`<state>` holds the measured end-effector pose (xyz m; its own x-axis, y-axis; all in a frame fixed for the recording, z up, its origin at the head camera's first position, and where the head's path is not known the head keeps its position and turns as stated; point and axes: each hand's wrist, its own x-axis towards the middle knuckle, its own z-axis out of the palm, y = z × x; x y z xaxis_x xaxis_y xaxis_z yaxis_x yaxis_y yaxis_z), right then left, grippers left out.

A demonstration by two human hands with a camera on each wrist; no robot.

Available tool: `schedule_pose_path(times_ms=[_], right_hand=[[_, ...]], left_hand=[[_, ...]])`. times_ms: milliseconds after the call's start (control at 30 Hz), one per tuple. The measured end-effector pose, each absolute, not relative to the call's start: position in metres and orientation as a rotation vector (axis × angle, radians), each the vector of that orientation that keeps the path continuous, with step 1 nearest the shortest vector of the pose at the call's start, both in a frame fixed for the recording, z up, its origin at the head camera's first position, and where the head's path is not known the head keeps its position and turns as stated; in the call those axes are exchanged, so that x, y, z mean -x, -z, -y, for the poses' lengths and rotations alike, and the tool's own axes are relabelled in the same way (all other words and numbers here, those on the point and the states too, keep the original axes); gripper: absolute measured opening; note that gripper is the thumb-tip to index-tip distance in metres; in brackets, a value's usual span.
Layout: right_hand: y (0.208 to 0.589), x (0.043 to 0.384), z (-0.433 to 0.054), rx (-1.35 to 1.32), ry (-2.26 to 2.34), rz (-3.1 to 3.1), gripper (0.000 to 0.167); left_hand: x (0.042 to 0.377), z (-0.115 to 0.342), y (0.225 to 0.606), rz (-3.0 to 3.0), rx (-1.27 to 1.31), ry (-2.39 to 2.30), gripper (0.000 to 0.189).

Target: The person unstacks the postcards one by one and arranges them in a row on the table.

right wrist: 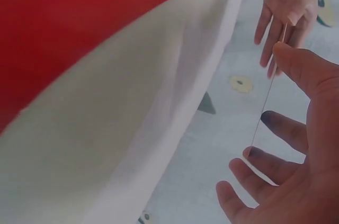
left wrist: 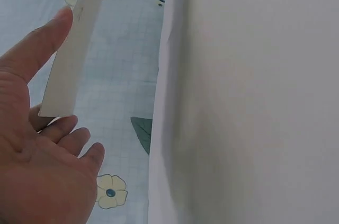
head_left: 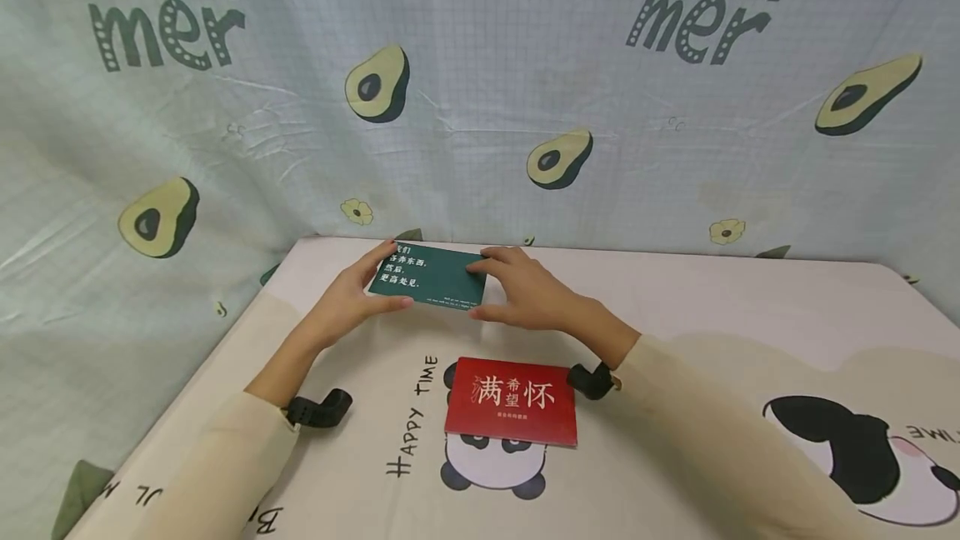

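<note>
**Green card spans both hands; red card lies behind the grip**

We see the green card (head_left: 438, 273) raised off the table (head_left: 712, 298), its long axis running from left to right and dipping slightly to the right in the head view. It sits between the two grips: the left hand (head_left: 341, 300) pinches its left end, the right hand (head_left: 536, 294) its right end, each with the thumb at the near edge. From there we find the red card (head_left: 513, 432) back toward the person, flat on the table, its long side also running left to right. The right hand is nearer to it. We cannot tell whether the black wrist camera (head_left: 588, 382) touches its right edge.
</note>
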<state>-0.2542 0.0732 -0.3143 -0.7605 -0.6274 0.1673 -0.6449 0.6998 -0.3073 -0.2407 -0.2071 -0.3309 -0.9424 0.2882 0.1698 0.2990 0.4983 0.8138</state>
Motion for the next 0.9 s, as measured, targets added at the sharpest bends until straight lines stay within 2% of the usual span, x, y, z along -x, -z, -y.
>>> schedule_pose_path(times_ms=[633, 900], right_hand=[[0.337, 0.300, -0.039, -1.030, -0.610, 2.973, 0.062], [0.344, 0.306, -0.033, -1.019, -0.607, 3.025, 0.062]], left_hand=[[0.280, 0.225, 0.345, 2.831, 0.413, 1.367, 0.093], [0.287, 0.229, 0.351, 2.905, 0.384, 1.224, 0.099]])
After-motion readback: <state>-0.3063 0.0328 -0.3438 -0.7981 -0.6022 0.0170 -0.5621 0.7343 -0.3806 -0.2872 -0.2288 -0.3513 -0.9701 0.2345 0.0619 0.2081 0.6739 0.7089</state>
